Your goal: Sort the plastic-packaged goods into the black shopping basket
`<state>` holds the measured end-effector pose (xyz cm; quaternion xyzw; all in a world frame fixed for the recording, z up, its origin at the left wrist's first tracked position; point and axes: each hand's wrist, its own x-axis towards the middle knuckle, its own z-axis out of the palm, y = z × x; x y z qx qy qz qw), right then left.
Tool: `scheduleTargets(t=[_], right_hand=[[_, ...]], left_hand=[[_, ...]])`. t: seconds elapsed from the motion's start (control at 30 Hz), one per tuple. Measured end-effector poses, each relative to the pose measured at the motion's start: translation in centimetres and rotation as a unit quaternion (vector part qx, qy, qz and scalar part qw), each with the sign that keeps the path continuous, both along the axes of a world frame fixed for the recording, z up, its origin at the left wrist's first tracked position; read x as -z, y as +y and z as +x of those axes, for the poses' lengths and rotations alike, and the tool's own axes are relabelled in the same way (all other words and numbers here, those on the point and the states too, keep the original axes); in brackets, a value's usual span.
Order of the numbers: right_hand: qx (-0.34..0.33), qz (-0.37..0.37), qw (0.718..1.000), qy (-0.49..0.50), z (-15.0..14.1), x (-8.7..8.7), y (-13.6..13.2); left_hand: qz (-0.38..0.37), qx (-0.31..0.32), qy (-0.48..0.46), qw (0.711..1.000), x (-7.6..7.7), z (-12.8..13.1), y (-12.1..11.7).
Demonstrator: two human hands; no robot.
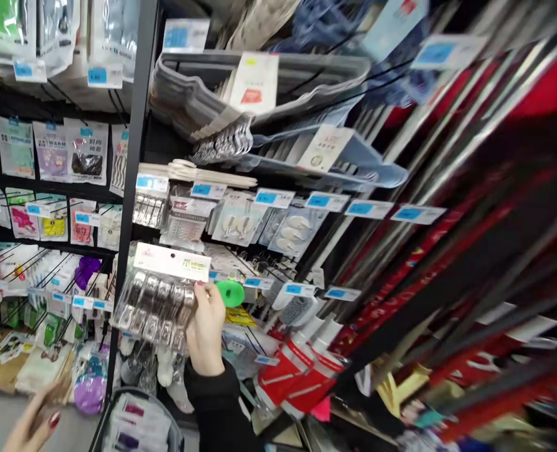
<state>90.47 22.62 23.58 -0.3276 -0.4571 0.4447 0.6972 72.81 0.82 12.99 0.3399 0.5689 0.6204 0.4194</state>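
My right hand (pixel 206 320) is closed on the right edge of a pack of clips (pixel 158 307). The pack is clear plastic with a white header card and a hole at its top; two rows of shiny, dark clips show inside. It is held up, slightly tilted, in front of the hanging goods of the rack. At the lower left, my left hand (pixel 33 420) is partly in view and a little blurred. Its thumb and fingers are apart with nothing between them. Near it hangs a pack with a round purple item (pixel 90 392).
Clothes hangers (pixel 259 81) jut out above. A black upright post (pixel 134 125) divides the shelving. Red-and-white spray bottles (pixel 290 370) stand at lower right, beside slanting poles (pixel 419 263). A dark basket (pixel 177 433) with packs is below. A green tag (pixel 231 293) sticks out near my right hand.
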Motion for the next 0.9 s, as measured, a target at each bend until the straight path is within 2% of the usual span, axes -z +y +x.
scheduleTargets(t=[0.07, 0.1, 0.13, 0.2, 0.3, 0.47, 0.53, 0.7, 0.77, 0.9], right_hand=[[-0.134, -0.103, 0.984, 0.063, 0.2, 2.0, -3.1], [-0.176, -0.149, 0.969, 0.088, 0.3, 2.8, -4.5], [-0.192, -0.183, 0.959, 0.102, 0.6, 3.4, -5.8], [-0.191, -0.221, 0.95, 0.11, 1.4, 4.1, -7.7], [-0.18, -0.216, 0.956, 0.087, 3.0, 4.4, -9.6], [-0.189, -0.189, 0.964, 0.015, 5.2, 5.2, -11.5], [-0.194, -0.171, 0.966, -0.025, 5.9, 5.7, -12.1], [-0.253, -0.162, 0.942, -0.15, 7.4, 6.6, -13.2], [-0.265, -0.156, 0.939, -0.156, 7.6, 6.9, -13.4], [-0.267, -0.136, 0.946, -0.126, 7.5, 7.7, -13.4]], left_hand=[[0.054, 0.018, -0.01, 0.998, -0.5, 0.4, 0.8], [0.091, 0.058, -0.031, 0.994, -0.8, 0.5, 1.2], [0.103, 0.098, -0.064, 0.988, -1.1, 0.7, 1.5], [0.092, 0.135, -0.117, 0.98, -1.7, 1.3, 1.7], [0.067, 0.158, -0.169, 0.971, -1.3, 2.0, 1.0], [0.061, 0.115, -0.215, 0.968, 2.4, 2.5, -0.9], [0.051, 0.098, -0.225, 0.968, 3.4, 2.8, -1.5], [0.068, 0.049, -0.212, 0.974, 3.8, 4.2, -2.0], [0.079, 0.041, -0.193, 0.977, 3.8, 4.6, -2.0], [0.137, 0.078, -0.165, 0.974, 4.1, 4.7, -1.9]])
